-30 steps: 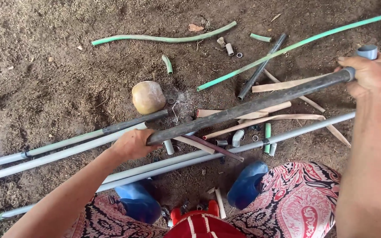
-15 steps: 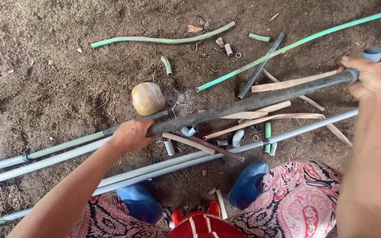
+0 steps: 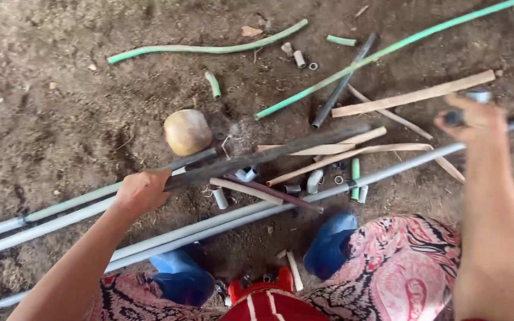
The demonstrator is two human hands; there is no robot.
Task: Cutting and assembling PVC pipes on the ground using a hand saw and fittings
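Observation:
A long dark pipe (image 3: 269, 154) runs from lower left to upper right just above the dirt and looks motion-blurred. My left hand (image 3: 141, 193) is closed around its left part. My right hand (image 3: 474, 122) grips its right part, and the pipe's end pokes out past that hand at the frame's right edge. A small grey fitting (image 3: 480, 95) shows just above my right fingers. Under the pipe lie wooden sticks (image 3: 411, 95) and small pipe elbows (image 3: 313, 181).
A round tan ball-like object (image 3: 187, 132) sits on the dirt beside the pipe. Long grey pipes (image 3: 49, 226) cross in front of my blue boots (image 3: 328, 244). A green hose (image 3: 209, 47), a long green pipe (image 3: 388, 50) and a short black pipe (image 3: 343, 80) lie farther off.
My left hand has slid leftward along the dark pipe. My right hand has dropped a little, and the pipe now looks blurred.

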